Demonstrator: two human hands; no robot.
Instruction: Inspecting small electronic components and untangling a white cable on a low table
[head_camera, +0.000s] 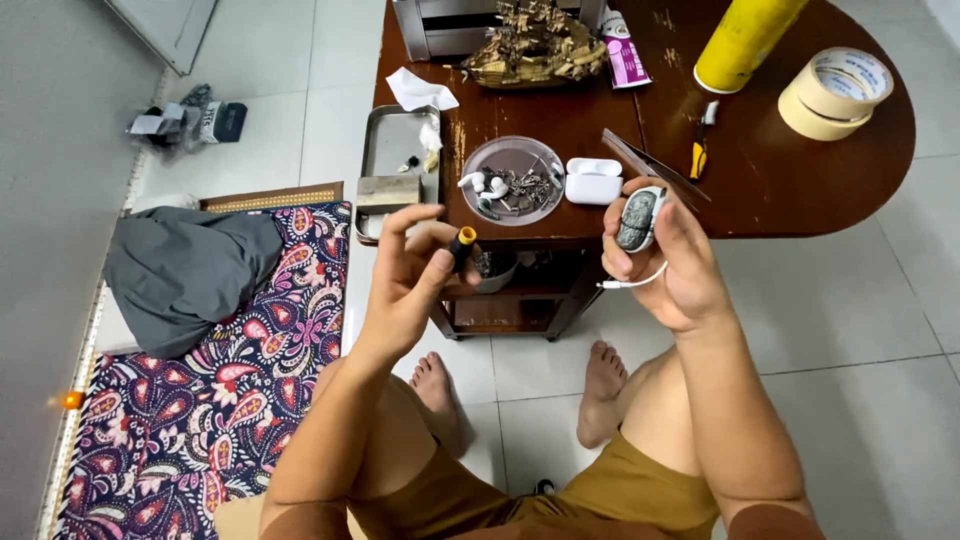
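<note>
Brown table (760, 180), tape rolls (835, 90), glass dish (513, 180)

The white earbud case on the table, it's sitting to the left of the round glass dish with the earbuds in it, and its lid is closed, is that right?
Not quite. In the head view the white earbud case sits to the right of the round glass dish, not the left. Its lid is closed, as you said.

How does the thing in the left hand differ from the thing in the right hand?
The small black tool with a yellow tip is slim and dark; the oval grey device is broader and pale. The left hand pinches the tool at its fingertips, while the right hand cradles the device. A white cable hangs by the device; none by the tool. Both are held above the table edge.
</note>
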